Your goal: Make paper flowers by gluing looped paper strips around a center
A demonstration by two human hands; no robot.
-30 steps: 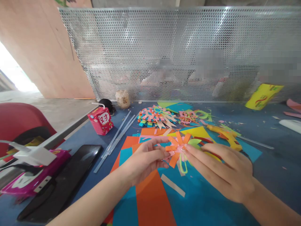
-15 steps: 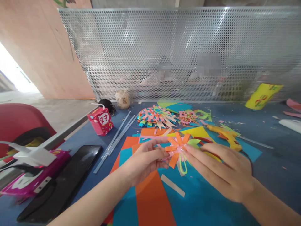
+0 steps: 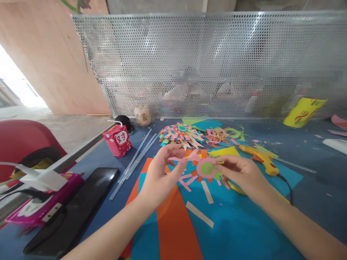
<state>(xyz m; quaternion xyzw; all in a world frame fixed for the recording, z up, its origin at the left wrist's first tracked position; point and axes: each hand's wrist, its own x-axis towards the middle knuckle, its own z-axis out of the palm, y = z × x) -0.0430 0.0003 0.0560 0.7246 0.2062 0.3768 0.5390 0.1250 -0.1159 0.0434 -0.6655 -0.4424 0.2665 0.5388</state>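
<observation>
A small paper flower with a green centre, a pink ring and short orange petals is held upright over the paper sheets. My right hand pinches its right edge between thumb and fingers. To the flower's left, my left hand is open, thumb and curved fingers apart, with nothing visible between them. Loose pink paper strips lie close to its thumb. Two pale strips rest below the flower on the blue paper sheet, beside an orange sheet.
A yellow glue gun lies to the right, its cord trailing. Behind are a pile of fringed paper flowers and paper scraps. Glue sticks, a red drink carton, a phone and a purple power strip are left.
The flower has turned, its green centre and pink ring now facing me. My left hand has let go of it and moved left, opening. My right hand still holds it.
</observation>
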